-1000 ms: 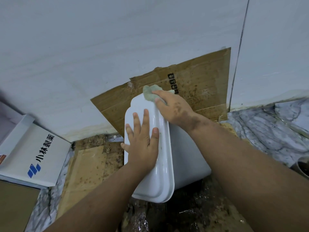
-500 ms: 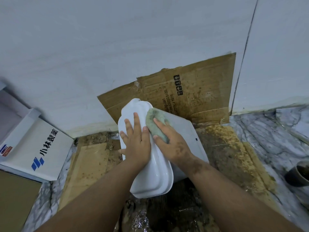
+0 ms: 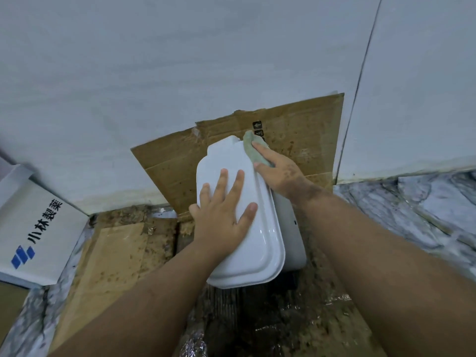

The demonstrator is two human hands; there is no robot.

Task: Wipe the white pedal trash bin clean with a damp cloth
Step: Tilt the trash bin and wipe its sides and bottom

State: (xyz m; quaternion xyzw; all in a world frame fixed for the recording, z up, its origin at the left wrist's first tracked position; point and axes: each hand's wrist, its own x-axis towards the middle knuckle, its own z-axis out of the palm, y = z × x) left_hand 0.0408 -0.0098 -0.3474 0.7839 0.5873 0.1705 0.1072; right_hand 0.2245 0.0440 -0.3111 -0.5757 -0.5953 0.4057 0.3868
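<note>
The right hand (image 3: 279, 173) presses straight fingers on the green cloth (image 3: 253, 150) at the lid's one-o'clock edge, the left hand (image 3: 221, 212) lies spread flat on the white bin (image 3: 257, 243) amid stained cardboard (image 3: 301, 140); lid looks clean, sides seemingly remain.

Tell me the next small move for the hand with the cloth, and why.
Probably draw the green cloth back along the lid's right edge: the right hand presses it at the far corner while the left hand steadies the lid.
</note>
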